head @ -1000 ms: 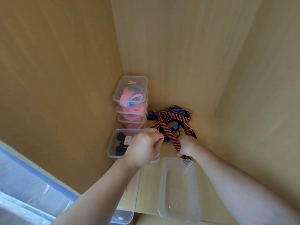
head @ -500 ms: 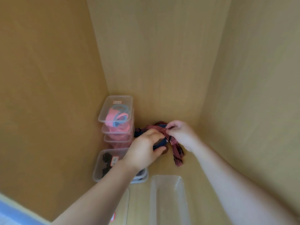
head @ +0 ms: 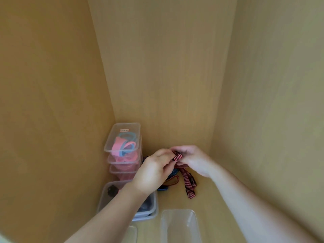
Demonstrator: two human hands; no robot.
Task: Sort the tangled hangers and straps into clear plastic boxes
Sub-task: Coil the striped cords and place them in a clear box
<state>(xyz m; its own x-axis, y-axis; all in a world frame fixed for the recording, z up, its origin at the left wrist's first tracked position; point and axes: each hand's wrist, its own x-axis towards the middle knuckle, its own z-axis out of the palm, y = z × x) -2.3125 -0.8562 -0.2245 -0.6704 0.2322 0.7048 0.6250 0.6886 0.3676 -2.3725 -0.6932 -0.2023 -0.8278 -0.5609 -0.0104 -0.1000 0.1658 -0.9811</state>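
Nearest, an open clear box [head: 164, 225] sits empty; left of it a second box [head: 154, 206] holds dark pieces [head: 111, 190]. Beyond, my left hand [head: 152, 171] and right hand [head: 192, 158] pinch the red striped strap [head: 178, 157], light and limp I judge, best held at its fold. Far left, stacked boxes [head: 133, 128] hold pink and blue loops [head: 121, 146].

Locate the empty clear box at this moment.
In the head view, the empty clear box sits bottom centre, just right of the lidded box of dark items, nearer the camera than the red striped strap.
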